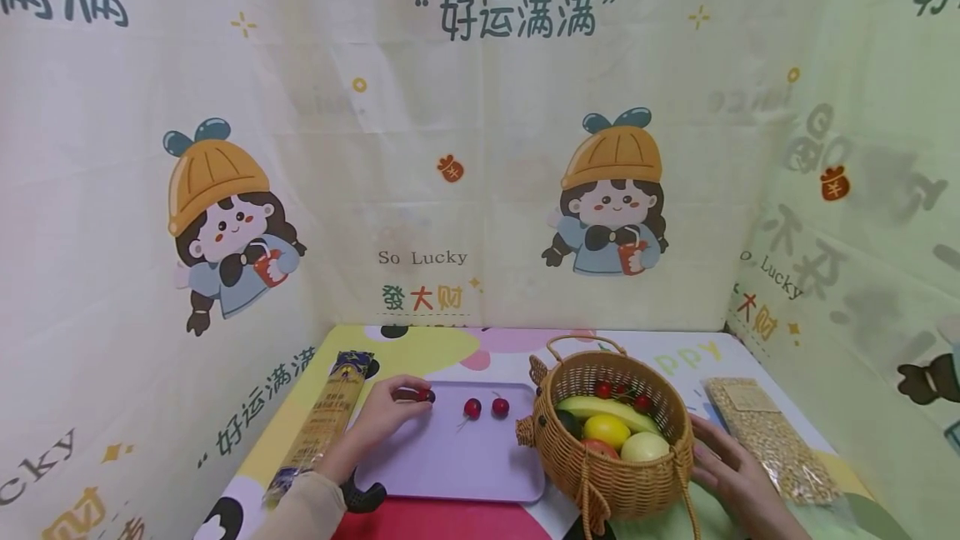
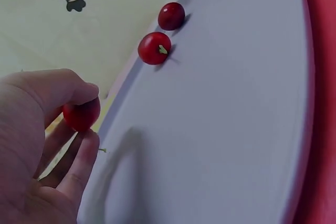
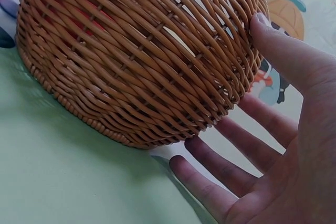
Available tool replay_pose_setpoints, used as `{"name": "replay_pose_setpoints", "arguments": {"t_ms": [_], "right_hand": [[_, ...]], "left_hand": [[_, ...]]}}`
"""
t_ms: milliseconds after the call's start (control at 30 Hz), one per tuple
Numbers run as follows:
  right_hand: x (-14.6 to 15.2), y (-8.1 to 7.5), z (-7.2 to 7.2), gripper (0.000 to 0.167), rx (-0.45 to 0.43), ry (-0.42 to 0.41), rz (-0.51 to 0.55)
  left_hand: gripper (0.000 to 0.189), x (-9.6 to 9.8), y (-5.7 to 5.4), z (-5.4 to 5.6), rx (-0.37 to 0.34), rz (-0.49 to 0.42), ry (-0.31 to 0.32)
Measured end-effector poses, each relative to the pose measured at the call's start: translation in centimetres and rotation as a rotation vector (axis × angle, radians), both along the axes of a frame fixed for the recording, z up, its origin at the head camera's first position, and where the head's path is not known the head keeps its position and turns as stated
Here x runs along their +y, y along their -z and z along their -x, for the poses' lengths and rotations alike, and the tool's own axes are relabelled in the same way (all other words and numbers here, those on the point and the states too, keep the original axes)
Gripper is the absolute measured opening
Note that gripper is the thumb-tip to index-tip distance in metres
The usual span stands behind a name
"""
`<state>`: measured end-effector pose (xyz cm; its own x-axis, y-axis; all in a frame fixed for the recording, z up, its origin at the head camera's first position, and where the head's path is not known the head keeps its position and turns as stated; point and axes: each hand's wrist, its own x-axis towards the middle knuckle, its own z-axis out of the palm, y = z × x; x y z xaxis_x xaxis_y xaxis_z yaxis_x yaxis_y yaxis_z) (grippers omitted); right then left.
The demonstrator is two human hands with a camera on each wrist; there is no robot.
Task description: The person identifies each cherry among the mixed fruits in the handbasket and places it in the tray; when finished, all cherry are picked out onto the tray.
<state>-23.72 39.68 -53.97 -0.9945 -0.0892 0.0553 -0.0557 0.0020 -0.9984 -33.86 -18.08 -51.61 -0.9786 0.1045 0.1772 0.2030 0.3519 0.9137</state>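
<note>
Over the left end of a lilac tray (image 1: 465, 469), my left hand (image 1: 384, 417) pinches a red cherry (image 2: 81, 115) between thumb and fingers. Two more cherries, one (image 1: 472, 409) beside the other (image 1: 500, 407), lie on the tray towards its far edge. Right of the tray stands a brown wicker basket (image 1: 622, 492) with a handle. Inside it are a banana (image 1: 611, 412), a lemon (image 1: 606, 432), a pale round fruit (image 1: 645, 447), a red fruit (image 1: 600, 448) and several cherries (image 1: 603, 390). My right hand (image 3: 299, 124) touches the basket's right side, its fingers extended and spread.
A long packet of noodles (image 1: 324, 419) lies left of the tray, near my left forearm. On the right, a clear bag of pale grains (image 1: 780, 448) lies beyond my right hand. Printed cloth walls (image 1: 517, 290) enclose the patterned table at the back and sides.
</note>
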Motion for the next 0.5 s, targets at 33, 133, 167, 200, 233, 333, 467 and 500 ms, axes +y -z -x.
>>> {"name": "replay_pose_setpoints", "arguments": {"t_ms": [33, 133, 167, 200, 233, 333, 467, 500], "right_hand": [[0.0, 0.0, 0.0, 0.036, -0.003, -0.002, -0.002], [0.0, -0.1, 0.0, 0.036, -0.006, -0.004, -0.007], [0.0, -0.1, -0.1, 0.036, -0.008, -0.005, -0.010], [0.0, -0.2, -0.1, 0.035, -0.011, -0.001, -0.011], [0.0, -0.2, -0.1, 0.035, -0.014, 0.004, -0.012], [-0.1, -0.2, -0.1, 0.033, -0.027, 0.016, -0.015], [-0.1, -0.1, 0.0, 0.032, -0.039, 0.025, -0.019], [-0.1, -0.1, 0.0, 0.032, -0.036, 0.027, -0.019]], "left_hand": [[0.033, 0.0, 0.1, 0.0, 0.002, 0.005, -0.010], [0.033, -0.1, 0.6, -0.1, -0.013, 0.029, -0.050], [0.032, -0.1, 0.7, -0.1, -0.021, 0.037, -0.061], [0.033, 0.0, 0.8, -0.1, -0.028, 0.043, -0.069], [0.032, 0.0, 1.0, -0.1, -0.028, 0.051, -0.076], [0.032, 0.0, 1.3, -0.2, -0.028, 0.079, -0.091], [0.033, 0.1, 1.7, -0.2, -0.013, 0.112, -0.103], [0.034, 0.1, 1.8, -0.2, -0.003, 0.119, -0.101]]}}
